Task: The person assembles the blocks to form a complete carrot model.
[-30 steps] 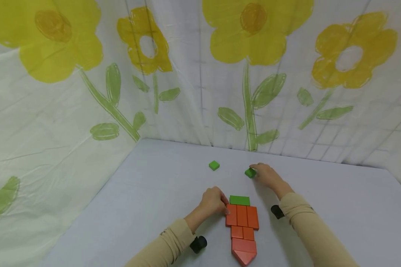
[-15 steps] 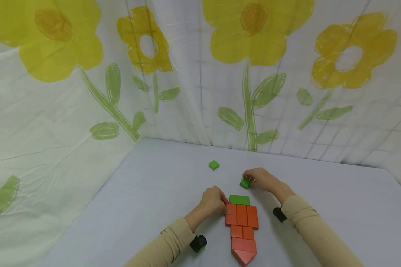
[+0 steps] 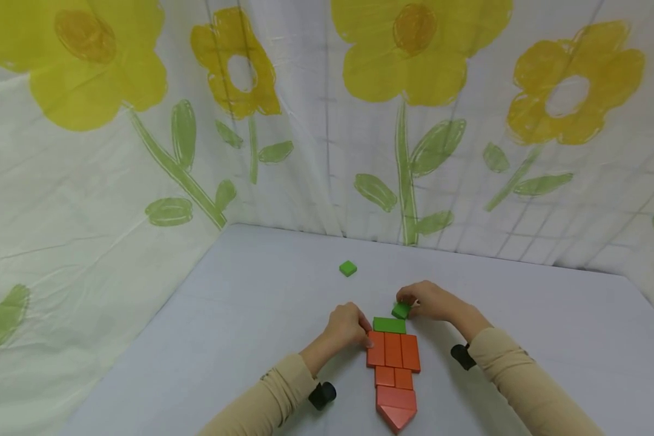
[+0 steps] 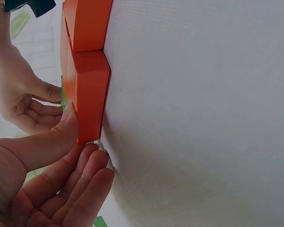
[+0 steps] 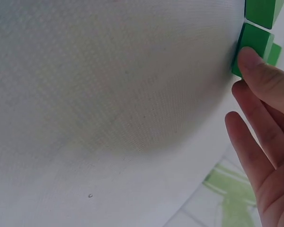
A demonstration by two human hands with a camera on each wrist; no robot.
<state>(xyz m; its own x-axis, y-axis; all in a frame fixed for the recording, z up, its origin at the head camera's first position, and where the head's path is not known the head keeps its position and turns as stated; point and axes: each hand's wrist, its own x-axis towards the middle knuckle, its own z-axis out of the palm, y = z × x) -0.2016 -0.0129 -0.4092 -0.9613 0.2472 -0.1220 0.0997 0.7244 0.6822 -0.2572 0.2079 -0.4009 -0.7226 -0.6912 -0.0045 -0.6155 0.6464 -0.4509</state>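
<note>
My left hand point(image 3: 346, 327) is at the left side of the block figure, its thumb and fingers pinching the far end of the leftmost upright orange block point(image 3: 375, 350). In the left wrist view the thumb lies on top of that orange block point(image 4: 91, 94). Beyond the three orange blocks lies a green rectangular block point(image 3: 389, 325). My right hand point(image 3: 430, 301) pinches a small green block point(image 3: 400, 310) just past the rectangular one's far right end. The right wrist view has this small green block point(image 5: 252, 45) close beside the rectangular block point(image 5: 261, 12), under the thumb.
Nearer to me, the figure continues with two small orange blocks point(image 3: 394, 378), a red rectangular block point(image 3: 396, 397) and a red triangular block point(image 3: 397, 418). A loose green block point(image 3: 347, 268) lies farther back on the white table point(image 3: 261, 290). A flower-printed curtain point(image 3: 305, 151) hangs behind.
My right hand has brought the small green block from farther back toward me, to the far end of the figure. The left hand has stayed at the orange block.
</note>
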